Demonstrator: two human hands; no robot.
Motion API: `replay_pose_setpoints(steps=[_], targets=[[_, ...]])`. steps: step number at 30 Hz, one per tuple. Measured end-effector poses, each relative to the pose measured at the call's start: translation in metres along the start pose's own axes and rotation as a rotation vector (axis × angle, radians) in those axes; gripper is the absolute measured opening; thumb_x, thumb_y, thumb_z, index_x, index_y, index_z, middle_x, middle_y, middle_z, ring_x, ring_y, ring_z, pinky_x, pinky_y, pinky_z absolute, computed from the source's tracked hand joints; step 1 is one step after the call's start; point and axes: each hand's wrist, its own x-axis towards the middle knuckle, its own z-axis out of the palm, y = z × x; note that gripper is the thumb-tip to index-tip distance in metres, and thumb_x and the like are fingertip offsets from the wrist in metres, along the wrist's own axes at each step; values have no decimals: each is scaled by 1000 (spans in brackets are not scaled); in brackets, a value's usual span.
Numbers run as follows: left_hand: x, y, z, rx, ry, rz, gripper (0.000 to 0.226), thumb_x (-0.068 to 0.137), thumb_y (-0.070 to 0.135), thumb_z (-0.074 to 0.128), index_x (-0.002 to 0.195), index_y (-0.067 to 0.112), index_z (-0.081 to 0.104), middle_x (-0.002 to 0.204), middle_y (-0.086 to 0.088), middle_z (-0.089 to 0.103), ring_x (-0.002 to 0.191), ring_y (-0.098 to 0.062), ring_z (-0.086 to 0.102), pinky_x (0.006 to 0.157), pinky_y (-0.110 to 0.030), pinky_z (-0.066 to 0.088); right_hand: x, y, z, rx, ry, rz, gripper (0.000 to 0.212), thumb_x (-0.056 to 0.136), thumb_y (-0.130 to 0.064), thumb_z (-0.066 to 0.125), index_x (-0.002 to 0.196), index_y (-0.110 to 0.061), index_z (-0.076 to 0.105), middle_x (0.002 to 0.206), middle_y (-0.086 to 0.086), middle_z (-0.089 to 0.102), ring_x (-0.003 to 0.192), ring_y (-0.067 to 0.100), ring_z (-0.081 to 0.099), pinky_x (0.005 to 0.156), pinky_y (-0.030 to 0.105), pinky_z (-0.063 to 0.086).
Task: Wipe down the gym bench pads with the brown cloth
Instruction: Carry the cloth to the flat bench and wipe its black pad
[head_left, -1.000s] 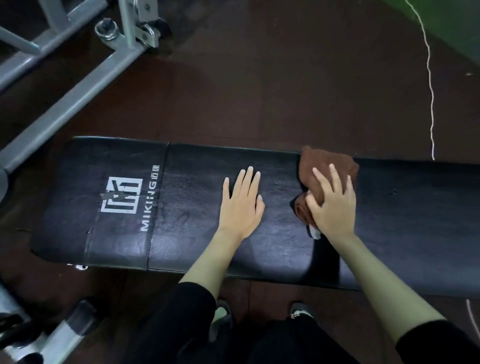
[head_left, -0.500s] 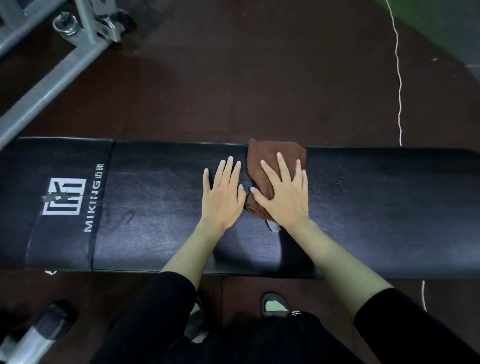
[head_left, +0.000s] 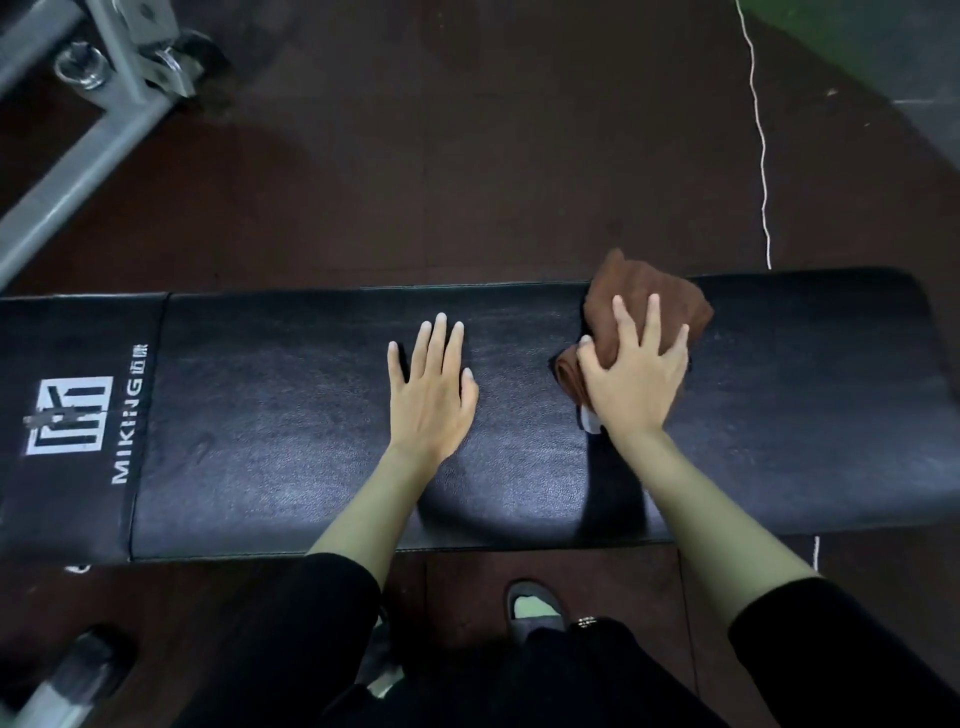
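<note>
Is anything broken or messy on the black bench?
Nothing looks broken. The white logo on the short left pad looks scuffed, with a grey smear across it. The brown cloth under the right hand is bunched up and pokes past the far edge of the long pad.

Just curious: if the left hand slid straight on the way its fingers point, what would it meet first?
Nothing but bare pad lies ahead of the left hand, so it would likely reach the pad's far edge first. The cloth sits off to the right, out of that line.
</note>
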Motion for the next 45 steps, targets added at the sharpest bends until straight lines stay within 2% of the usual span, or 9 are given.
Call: replay_pose_setpoints(steps=[6, 10, 14, 20, 27, 31, 37, 41, 45], targets=[[5, 41, 5, -32, -3, 44, 57, 93, 32, 21, 146, 12, 33, 153, -7, 30, 142, -22, 25, 112, -55, 18, -14, 28, -7, -29, -95, -472, 57, 85, -52, 46, 138, -32, 49, 153, 3, 36, 135, 50, 29, 107, 57, 31], [11, 72, 10, -41, -8, 92, 56, 94, 31, 23, 144, 11, 35, 152, -8, 33, 141, -23, 28, 111, -55, 19, 6, 65, -17, -41, -185, -638, 57, 83, -49, 48, 139, -36, 46, 154, -1, 34, 138, 47, 27, 108, 57, 31], [21, 100, 17, -38, -21, 128, 56, 93, 30, 24, 144, 11, 36, 151, -8, 34, 140, -23, 30, 111, -56, 20, 30, 88, -28, -36, -174, -543, 57, 82, -50, 46, 138, -37, 47, 154, -2, 34, 138, 46, 27, 109, 57, 29], [37, 127, 26, -30, -32, 134, 57, 93, 32, 22, 145, 12, 34, 152, -6, 32, 141, -21, 28, 112, -54, 16, 68, 129, -46, -37, -47, -153, 61, 80, -53, 43, 139, -39, 44, 157, -4, 28, 140, 43, 22, 115, 51, 20], [46, 129, 25, -36, -17, 105, 60, 92, 35, 21, 146, 11, 31, 153, -6, 29, 142, -21, 25, 113, -53, 14, 65, 94, -35, 0, 44, 208, 63, 85, -53, 42, 145, -35, 39, 159, 0, 22, 142, 45, 16, 115, 48, 13], [46, 128, 27, -33, -10, 80, 60, 91, 35, 22, 146, 11, 32, 153, -6, 30, 142, -20, 26, 113, -53, 16, 54, 60, -27, -43, -21, 12, 66, 83, -57, 31, 144, -34, 41, 158, 2, 25, 138, 48, 21, 113, 52, 18], [45, 128, 28, -8, 0, 95, 63, 92, 42, 26, 145, 9, 33, 152, -8, 32, 142, -22, 27, 112, -55, 18, 51, 92, -29, -52, -99, -460, 58, 82, -56, 46, 136, -35, 51, 152, -1, 38, 135, 47, 32, 107, 54, 31], [45, 127, 28, -3, -27, 102, 71, 91, 51, 23, 147, 9, 27, 155, -8, 24, 144, -22, 19, 114, -54, 9, 61, 131, -41, -83, -84, -439, 61, 81, -60, 47, 137, -36, 49, 153, -2, 36, 136, 46, 31, 110, 54, 29], [45, 127, 28, 11, -34, 105, 73, 90, 54, 20, 148, 9, 24, 156, -7, 22, 145, -21, 16, 114, -54, 7, 76, 168, -58, -70, -27, -153, 63, 80, -62, 45, 138, -40, 45, 155, -3, 31, 139, 44, 25, 114, 54, 23]])
